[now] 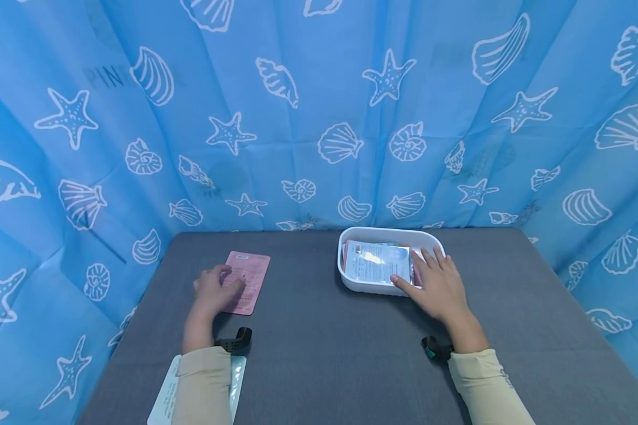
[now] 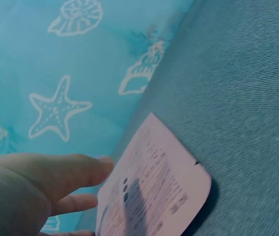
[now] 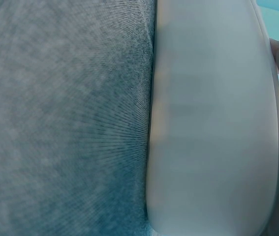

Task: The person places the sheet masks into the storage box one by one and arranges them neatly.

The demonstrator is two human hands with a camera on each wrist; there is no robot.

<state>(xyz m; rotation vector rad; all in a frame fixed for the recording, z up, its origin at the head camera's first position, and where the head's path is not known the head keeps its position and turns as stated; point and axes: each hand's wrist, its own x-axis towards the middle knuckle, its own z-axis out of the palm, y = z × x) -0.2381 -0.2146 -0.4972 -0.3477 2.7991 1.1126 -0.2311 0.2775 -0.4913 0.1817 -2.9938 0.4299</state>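
A flat pink sachet (image 1: 254, 277), like a sheet-mask packet with printed text, lies at the left of the grey table. My left hand (image 1: 215, 293) is at its left edge, fingers loosely bent and thumb apart from them. In the left wrist view the fingertips are by the edge of the pink sachet (image 2: 154, 187); contact cannot be told. My right hand (image 1: 440, 288) spreads over the right end of a white plastic bin (image 1: 369, 287), thumb at its front rim. Inside, a shiny white-blue sachet (image 1: 374, 265) lies on other packets, some pink. In the right wrist view the bin wall (image 3: 218, 118) hides its contents.
A pale green sachet (image 1: 163, 396) lies under my left forearm, partly covered by the sleeve. Dark wrist cameras (image 1: 239, 339) sit on both wrists. A blue curtain (image 1: 308, 118) with white shell and starfish prints hangs behind the table (image 1: 319, 354) and at both sides.
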